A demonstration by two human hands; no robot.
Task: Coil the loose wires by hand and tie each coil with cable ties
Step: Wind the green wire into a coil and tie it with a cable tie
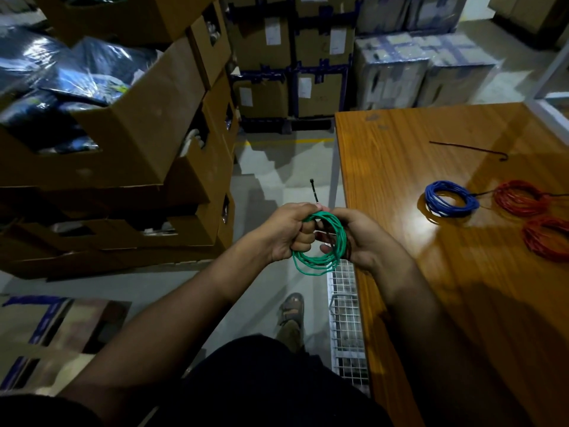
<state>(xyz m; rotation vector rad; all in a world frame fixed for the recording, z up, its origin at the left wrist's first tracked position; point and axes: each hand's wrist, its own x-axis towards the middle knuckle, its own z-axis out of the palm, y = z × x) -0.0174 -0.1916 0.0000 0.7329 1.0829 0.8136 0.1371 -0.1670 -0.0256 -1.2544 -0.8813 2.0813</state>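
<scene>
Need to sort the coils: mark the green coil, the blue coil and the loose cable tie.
green coil (311, 262), head view, lower loops.
blue coil (437, 204), head view, left side.
loose cable tie (462, 146), head view, mid-length.

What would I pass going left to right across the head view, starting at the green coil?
green coil → blue coil → upper red coil, with the loose cable tie farther back on the table.

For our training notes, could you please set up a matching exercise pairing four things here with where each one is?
Things:
1. green coil
2. blue coil
3. loose tie
4. sandal

Places:
A. on the floor
B. far part of the table, lying alone
C. held in both hands
D. on the table beside a red coil

Pairs: 1-C, 2-D, 3-B, 4-A
</scene>
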